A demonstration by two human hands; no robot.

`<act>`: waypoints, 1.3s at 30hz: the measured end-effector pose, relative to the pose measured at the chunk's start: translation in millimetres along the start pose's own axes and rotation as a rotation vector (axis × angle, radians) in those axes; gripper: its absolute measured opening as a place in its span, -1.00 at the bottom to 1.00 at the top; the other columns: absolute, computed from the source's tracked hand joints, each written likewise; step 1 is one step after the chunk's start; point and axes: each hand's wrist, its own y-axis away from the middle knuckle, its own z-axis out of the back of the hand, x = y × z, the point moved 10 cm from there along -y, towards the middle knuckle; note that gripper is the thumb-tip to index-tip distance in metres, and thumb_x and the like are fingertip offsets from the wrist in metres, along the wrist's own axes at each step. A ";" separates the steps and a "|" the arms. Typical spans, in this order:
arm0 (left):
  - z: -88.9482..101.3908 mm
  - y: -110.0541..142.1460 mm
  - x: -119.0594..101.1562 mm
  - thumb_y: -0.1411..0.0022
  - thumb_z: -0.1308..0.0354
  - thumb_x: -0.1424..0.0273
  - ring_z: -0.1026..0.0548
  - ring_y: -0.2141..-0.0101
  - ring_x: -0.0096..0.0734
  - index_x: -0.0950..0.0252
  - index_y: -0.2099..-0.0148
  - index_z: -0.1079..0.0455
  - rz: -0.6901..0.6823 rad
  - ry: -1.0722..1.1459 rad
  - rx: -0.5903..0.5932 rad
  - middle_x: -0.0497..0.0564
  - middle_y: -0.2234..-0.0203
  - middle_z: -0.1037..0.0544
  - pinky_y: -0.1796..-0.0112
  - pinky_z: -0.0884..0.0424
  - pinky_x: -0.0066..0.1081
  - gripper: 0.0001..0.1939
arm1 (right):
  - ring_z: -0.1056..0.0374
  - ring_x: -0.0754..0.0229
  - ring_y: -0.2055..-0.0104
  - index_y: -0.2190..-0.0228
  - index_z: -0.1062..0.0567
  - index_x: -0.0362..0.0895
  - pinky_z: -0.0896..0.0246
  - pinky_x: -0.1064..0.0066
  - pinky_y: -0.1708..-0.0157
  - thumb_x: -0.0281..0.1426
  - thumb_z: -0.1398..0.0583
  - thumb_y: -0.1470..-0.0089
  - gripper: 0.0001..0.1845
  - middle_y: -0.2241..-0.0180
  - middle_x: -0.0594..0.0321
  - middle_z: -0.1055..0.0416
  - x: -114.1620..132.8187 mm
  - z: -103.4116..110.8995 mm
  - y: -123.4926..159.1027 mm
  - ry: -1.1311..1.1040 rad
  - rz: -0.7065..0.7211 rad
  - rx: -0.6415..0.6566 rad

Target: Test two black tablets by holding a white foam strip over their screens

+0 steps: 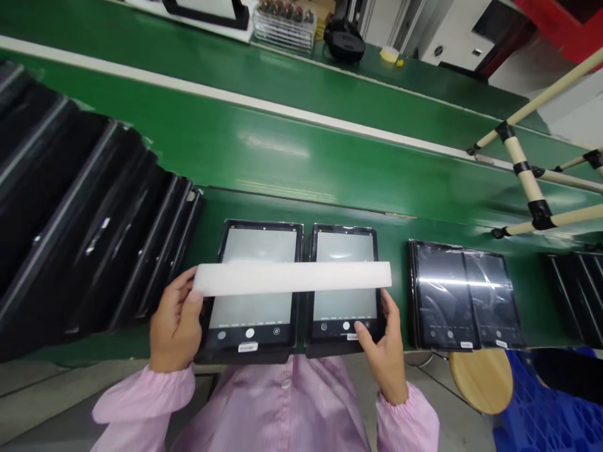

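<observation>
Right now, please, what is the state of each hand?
Left hand: closed on the left end of the white foam strip.
Right hand: open, thumb touching the right tablet at its lower edge.

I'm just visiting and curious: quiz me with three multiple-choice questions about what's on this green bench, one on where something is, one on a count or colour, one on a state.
1. Where does the white foam strip lie?
A. Across the two lit tablets
B. On the wooden stool
C. On the far belt

2. How many tablets does the strip cross?
A. One
B. Two
C. Four

3. What state is the left lit tablet in?
A. Screen dark
B. Screen lit, pale grey
C. Face down

Answers:
1 A: the strip spans both screens, with the left hand at its left end.
2 B: it crosses the left lit tablet and the right lit tablet, where the right hand touches the lower edge.
3 B: the screen glows, with round buttons along the bottom.
</observation>
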 end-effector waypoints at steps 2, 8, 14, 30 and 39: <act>-2.5 -1.3 -0.1 -0.42 -0.11 -0.04 -0.61 0.11 -0.08 0.19 -0.32 -0.38 -0.015 0.036 0.009 0.03 0.04 -0.63 0.03 -0.59 -0.05 -0.40 | -0.08 -0.23 -0.46 -0.44 -0.13 -0.02 -0.01 -0.22 -0.43 -0.10 -0.34 -0.23 -0.08 -0.44 -0.03 -0.13 9.0 -4.6 4.0 0.052 0.003 -0.007; -9.1 -5.4 0.7 -0.36 -0.15 -0.02 -0.63 0.07 -0.09 0.31 -0.31 -0.37 -0.070 0.118 0.006 0.15 0.04 -0.65 0.04 -0.59 -0.18 -0.34 | -0.12 -0.25 -0.44 -0.40 -0.21 -0.07 0.00 -0.23 -0.42 -0.03 -0.39 -0.15 -0.05 -0.41 -0.08 -0.19 7.9 -4.5 1.7 0.005 -0.017 -0.051; -12.3 -12.7 6.3 -0.34 -0.16 0.01 -0.60 0.20 -0.27 0.30 -0.32 -0.31 -0.039 0.245 0.010 0.20 -0.05 -0.59 0.23 -0.55 -0.33 -0.33 | -0.38 -0.15 -0.26 -0.28 -0.37 -0.15 -0.25 -0.14 -0.28 -0.03 -0.30 -0.23 -0.26 -0.29 -0.16 -0.37 -25.7 10.6 -6.0 -0.273 -0.054 -0.145; -40.4 137.6 -119.7 -0.39 -0.09 0.50 -0.50 -0.11 -0.08 0.25 -0.32 -0.30 -0.936 -0.234 0.260 0.09 0.01 -0.65 -0.33 -0.22 0.10 -0.52 | -0.42 -0.13 -0.18 -0.19 -0.48 -0.13 -0.29 -0.10 -0.24 -0.01 -0.26 -0.23 -0.35 -0.20 -0.10 -0.46 -34.5 6.8 -8.7 -0.291 0.006 -0.117; -9.7 117.0 -100.6 -0.40 -0.13 0.49 -0.45 -0.17 -0.09 0.21 -0.33 -0.31 -0.840 -0.097 0.103 0.12 -0.08 -0.56 -0.35 -0.23 0.11 -0.51 | -0.41 -0.11 -0.19 -0.20 -0.45 -0.12 -0.32 -0.07 -0.22 -0.06 -0.29 -0.20 -0.36 -0.22 -0.09 -0.43 -25.4 6.0 -7.4 -0.243 0.053 -0.092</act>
